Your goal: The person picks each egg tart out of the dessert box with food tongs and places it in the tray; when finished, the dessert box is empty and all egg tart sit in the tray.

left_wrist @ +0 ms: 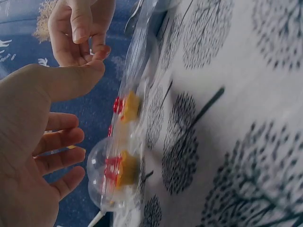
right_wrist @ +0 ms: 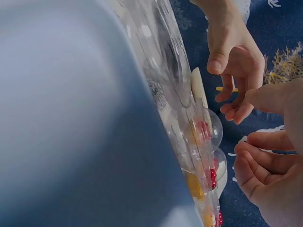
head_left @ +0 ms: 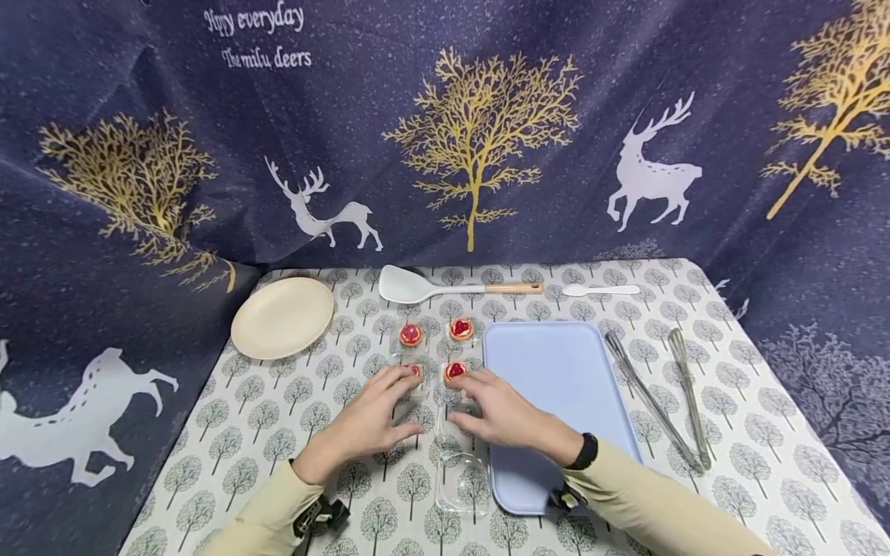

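Note:
Several small tarts with red tops sit in clear plastic packs at the middle of the table; one tart (head_left: 411, 334) is at the back left, another (head_left: 461, 329) at the back right. My left hand (head_left: 371, 409) hovers over the front left tart, partly covering it, with fingers loosely bent and nothing held. Over the front right tart (head_left: 455, 371) hangs my right hand (head_left: 504, 409), its fingers also relaxed. A gap shows between the right hand's fingers (right_wrist: 251, 182) and the clear domes (right_wrist: 215, 130) in the right wrist view. The left wrist view shows a yellow tart case (left_wrist: 128, 168) under its dome.
A pale blue tray (head_left: 549, 363) lies right of the packs, with metal tongs (head_left: 657, 401) beyond it. A cream plate (head_left: 281, 318) is at the back left. A spatula (head_left: 410, 286) and a white spoon (head_left: 601, 290) lie along the back. A clear lid (head_left: 462, 483) sits in front.

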Available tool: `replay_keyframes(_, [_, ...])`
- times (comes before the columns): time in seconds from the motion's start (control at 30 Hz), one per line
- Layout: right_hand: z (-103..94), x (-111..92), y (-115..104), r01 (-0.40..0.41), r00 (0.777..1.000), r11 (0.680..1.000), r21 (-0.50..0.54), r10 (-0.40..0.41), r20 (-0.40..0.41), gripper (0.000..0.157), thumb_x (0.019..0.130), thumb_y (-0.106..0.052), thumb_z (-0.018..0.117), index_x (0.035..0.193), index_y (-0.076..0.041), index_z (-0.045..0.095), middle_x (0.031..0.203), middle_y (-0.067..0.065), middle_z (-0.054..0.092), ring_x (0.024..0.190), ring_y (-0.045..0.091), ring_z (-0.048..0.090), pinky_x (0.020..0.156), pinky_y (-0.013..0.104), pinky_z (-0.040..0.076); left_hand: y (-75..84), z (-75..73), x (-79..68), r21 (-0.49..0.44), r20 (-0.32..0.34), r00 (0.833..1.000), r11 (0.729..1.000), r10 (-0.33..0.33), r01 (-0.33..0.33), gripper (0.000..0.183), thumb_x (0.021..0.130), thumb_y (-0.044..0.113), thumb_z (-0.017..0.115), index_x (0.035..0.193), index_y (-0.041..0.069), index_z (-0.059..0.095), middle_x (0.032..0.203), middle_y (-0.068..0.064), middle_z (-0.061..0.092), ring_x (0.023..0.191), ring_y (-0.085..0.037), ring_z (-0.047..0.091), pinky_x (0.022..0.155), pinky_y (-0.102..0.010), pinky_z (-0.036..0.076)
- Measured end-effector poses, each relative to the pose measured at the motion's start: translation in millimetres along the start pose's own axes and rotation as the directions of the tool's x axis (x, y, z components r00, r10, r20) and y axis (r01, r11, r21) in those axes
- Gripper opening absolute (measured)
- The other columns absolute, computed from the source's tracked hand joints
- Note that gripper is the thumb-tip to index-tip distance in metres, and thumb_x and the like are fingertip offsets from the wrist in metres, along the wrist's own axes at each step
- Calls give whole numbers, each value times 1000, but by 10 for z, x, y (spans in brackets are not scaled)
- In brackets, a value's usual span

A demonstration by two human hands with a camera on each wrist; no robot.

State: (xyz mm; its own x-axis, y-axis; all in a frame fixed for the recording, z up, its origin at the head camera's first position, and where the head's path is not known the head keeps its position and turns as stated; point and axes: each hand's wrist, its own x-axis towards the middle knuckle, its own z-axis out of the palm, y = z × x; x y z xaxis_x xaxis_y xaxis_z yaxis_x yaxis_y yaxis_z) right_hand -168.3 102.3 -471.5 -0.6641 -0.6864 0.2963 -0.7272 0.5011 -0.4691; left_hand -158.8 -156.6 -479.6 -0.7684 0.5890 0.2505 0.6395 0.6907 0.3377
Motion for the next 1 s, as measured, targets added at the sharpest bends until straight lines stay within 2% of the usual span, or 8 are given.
replay_keyframes(0.2, [1, 217, 54, -33, 999, 999, 26, 33, -2, 46, 88, -29, 70, 124, -1, 61, 117, 12, 66, 102, 22, 63, 89, 36, 56, -166, 14, 55, -22, -45, 999, 1000, -22, 21, 74, 72, 35, 85, 132, 4, 57, 133, -9, 56, 123, -23, 49, 110, -46, 41])
replay_keyframes(0.43, [26, 446, 133, -62, 998, 996, 63, 62, 6, 44, 88, -24, 70, 122, 3, 61, 108, 17, 68, 85, 24, 64, 74, 30, 55, -300, 3, 130, -22, -49, 998, 999, -50, 49, 76, 73, 36, 85, 134, 3, 54, 134, -11, 55, 124, -23, 49, 109, -45, 43])
replay_keyframes(0.73, [99, 670, 235, -118, 993, 992, 42, 117, 27, 45, 89, -24, 69, 124, 3, 61, 106, 15, 69, 72, 14, 59, 65, 25, 52, -458, 46, 207, 2, -34, 997, 997, -76, 76, 77, 75, 41, 82, 136, 3, 53, 137, -11, 52, 125, -25, 47, 109, -45, 43])
replay_keyframes(0.9, [117, 788, 275, -149, 988, 988, 51, 146, 47, 42, 90, -22, 68, 123, 3, 62, 113, 17, 68, 78, 19, 63, 72, 31, 56, -532, 70, 234, -8, -6, 992, 992, -128, 128, 79, 77, 45, 79, 140, 7, 50, 140, -10, 50, 128, -24, 45, 109, -47, 42])
replay_keyframes(1.0, [132, 844, 299, -167, 985, 984, 67, 163, 63, 39, 91, -21, 67, 122, 2, 63, 117, 18, 68, 86, 24, 66, 80, 36, 58, -554, 66, 238, -24, -1, 990, 990, -139, 139, 80, 76, 45, 80, 140, 7, 50, 141, -11, 50, 129, -26, 45, 109, -49, 43])
